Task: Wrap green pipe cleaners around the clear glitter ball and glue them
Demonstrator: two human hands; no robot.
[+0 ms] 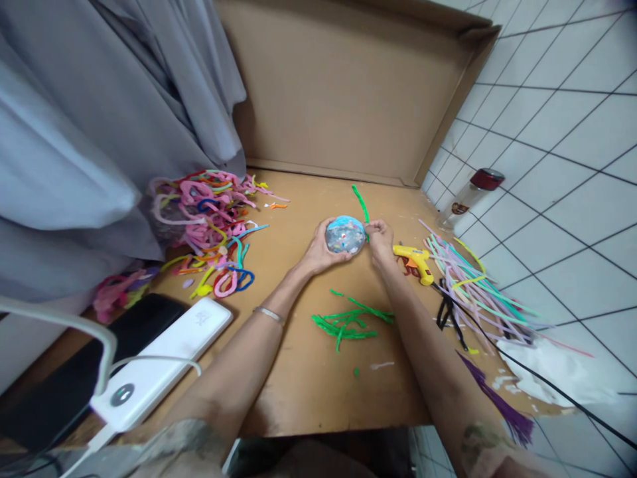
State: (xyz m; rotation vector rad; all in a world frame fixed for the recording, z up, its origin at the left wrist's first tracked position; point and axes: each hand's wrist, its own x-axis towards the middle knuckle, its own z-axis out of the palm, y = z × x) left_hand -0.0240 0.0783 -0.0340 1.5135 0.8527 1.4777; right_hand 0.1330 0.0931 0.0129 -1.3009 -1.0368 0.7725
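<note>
At the far left hangs one grey curtain. Below it, one white power bank lies beside one black slab. Next comes one heap of fuzzy stems, mostly pink, too tangled to count.

Near the middle of the surface, the one left hand, one band on its wrist, has its grip curved around one round blue-and-grey piece, raised before one cardboard panel. Nearer the person lie several green cuttings, overlapping too much to count. One longer green stem rises at the round piece's right edge, pinched in the narrow grip of the one right hand.

Just right of that hand lies one yellow glue gun. Farther right are one dark-lidded bottle, one spread of many pastel stems, one purple bunch and crumpled white paper.
</note>
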